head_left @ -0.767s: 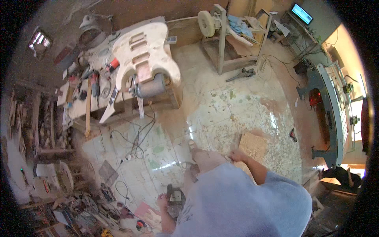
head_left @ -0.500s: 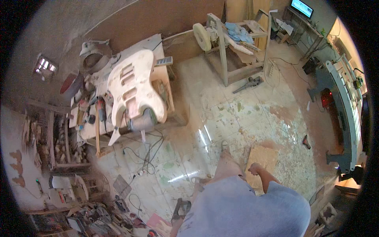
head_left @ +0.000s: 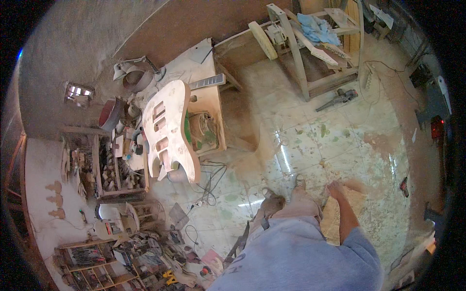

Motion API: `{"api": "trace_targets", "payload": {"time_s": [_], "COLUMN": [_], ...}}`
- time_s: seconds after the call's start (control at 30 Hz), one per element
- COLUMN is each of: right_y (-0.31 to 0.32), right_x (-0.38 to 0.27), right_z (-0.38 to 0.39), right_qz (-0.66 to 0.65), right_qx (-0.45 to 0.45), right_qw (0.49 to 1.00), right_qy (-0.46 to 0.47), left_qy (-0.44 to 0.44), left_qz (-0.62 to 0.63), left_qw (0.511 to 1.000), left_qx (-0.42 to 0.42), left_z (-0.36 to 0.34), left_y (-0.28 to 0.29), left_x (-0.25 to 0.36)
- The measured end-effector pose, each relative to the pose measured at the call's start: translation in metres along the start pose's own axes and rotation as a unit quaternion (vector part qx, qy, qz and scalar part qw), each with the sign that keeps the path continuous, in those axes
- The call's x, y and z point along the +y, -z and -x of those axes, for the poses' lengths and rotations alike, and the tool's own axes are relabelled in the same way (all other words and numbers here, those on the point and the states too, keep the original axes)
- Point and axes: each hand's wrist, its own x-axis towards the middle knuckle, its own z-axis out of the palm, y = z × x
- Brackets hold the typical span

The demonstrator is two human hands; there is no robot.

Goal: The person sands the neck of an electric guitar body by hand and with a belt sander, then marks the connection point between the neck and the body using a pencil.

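Bare-wood guitar body point(head_left: 173, 123) is showing cut cavities point(head_left: 163, 143), lacking hardware; right hand point(head_left: 334, 188) is hanging, can't tell finger state; left hand hiding.

Wide gap ahead of right hand point(head_left: 335, 188), over pale shiny floor tiles point(head_left: 310, 148). In way: tangled black cords point(head_left: 209, 187) (low down), long dark blower point(head_left: 341, 97), cream wooden guitar body point(head_left: 175, 132).

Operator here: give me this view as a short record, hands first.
Left hand: out of view
Right hand: seen against the pale board; grip unclear
Board: on the floor
Guitar body: pale wood with cut-outs, over the bench
Wooden frame: blue cloth on top
Floor tool: dark, beside the frame
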Motion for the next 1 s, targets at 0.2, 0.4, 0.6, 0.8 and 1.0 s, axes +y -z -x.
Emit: {"api": "trace_targets", "payload": {"time_s": [0.2, 0.4, 0.6, 0.8, 1.0], "right_y": [-0.025, 0.019, -0.047, -0.019, 0.0], "right_x": [0.072, 0.015, 0.117, 0.119, 0.108], "right_z": [0.001, 0.037, 0.002, -0.005, -0.026], "right_qz": [0.207, -0.041, 0.132, 0.358, 0.36], "right_qx": [-0.275, -0.112, -0.003, -0.102, -0.13], "right_qw": [0.939, 0.978, 0.99, 0.913, 0.879], "right_qy": [-0.022, -0.168, 0.05, 0.169, 0.284], "left_qy": [-0.035, -0.049, -0.069, -0.094, -0.105], "left_qz": [-0.004, -0.001, 0.007, 0.015, 0.031], "left_qw": [0.999, 0.998, 0.995, 0.993, 0.992], "left_qx": [-0.027, -0.038, -0.068, -0.067, -0.066], "left_z": [-0.028, -0.021, -0.037, -0.039, -0.035], "left_y": [-0.017, -0.033, -0.05, -0.064, -0.071], "left_x": [0.043, 0.058, 0.072, 0.085, 0.094]}}
